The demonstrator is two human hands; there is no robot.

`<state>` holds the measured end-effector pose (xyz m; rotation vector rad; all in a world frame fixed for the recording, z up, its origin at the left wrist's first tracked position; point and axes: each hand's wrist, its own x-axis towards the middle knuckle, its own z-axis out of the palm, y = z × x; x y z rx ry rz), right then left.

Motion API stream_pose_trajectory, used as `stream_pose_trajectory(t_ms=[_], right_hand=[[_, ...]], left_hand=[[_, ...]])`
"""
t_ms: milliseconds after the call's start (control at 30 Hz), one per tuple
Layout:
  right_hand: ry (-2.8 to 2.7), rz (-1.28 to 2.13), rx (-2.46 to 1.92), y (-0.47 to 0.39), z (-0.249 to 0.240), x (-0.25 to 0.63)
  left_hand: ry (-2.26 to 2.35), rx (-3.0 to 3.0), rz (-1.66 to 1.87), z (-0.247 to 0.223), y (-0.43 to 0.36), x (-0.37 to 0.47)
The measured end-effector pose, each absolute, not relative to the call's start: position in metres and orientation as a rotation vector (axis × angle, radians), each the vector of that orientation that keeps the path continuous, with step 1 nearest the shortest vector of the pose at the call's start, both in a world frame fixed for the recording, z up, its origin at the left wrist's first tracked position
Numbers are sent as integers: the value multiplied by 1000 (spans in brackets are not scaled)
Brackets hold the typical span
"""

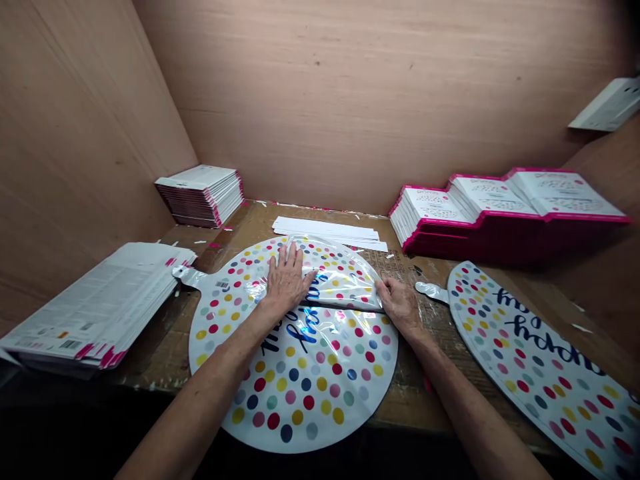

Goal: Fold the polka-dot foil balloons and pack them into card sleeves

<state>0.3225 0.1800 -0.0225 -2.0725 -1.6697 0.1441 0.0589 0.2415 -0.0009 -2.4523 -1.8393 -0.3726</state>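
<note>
Brown cardboard worktop (165, 347) carries a round white multicolour-dotted foil balloon (300, 373) beneath the left hand's (287, 280) spread fingers; the right hand's (401, 303) fingers pinch its folded edge, where uneven pulling could skew the fold.

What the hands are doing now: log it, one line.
left hand: flat on balloon | right hand: gripping balloon's right edge | balloon: dotted, partly folded, on cardboard | second balloon: lying at right

Hands (287, 283) on flat dotted balloon (320, 353)
</note>
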Motion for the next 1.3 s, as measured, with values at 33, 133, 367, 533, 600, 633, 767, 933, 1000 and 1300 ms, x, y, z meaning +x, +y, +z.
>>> stream_pose_trajectory(t_ms=[33, 133, 367, 533, 600, 633, 767, 933, 1000, 1300], right_hand=[[-1685, 66, -2044, 175, -19, 318], [-1977, -251, -1769, 163, -4, 300], [-2736, -192, -1836, 190, 15, 264], [-2768, -58, -1966, 172, 15, 260], [-2794, 2, -1970, 157, 19, 259], [-2783, -6, -1975, 151, 21, 257], [-2641, -85, -1993, 132, 33, 236], [-2532, 203, -1600, 105, 44, 212], [-2607, 336, -1210, 94, 42, 221], [-2767, 200, -828, 121, 0, 253]], left_hand=[[-1892, -2472, -288, -7, 247, 59], [-1977, -2486, -185, -22, 257, 57], [-2069, -2555, -386, -25, 257, 48], [-2119, -2636, -472, -18, 268, 43], [-2152, -2651, -508, -11, 267, 41], [-2156, -2645, -561, -6, 262, 40], [-1667, -2701, -888, 10, 208, 40], [-1175, -2823, -870, -3, 140, 32], [-1285, -2756, -934, -13, 130, 16], [-1374, -2749, -1082, -16, 101, -54]])
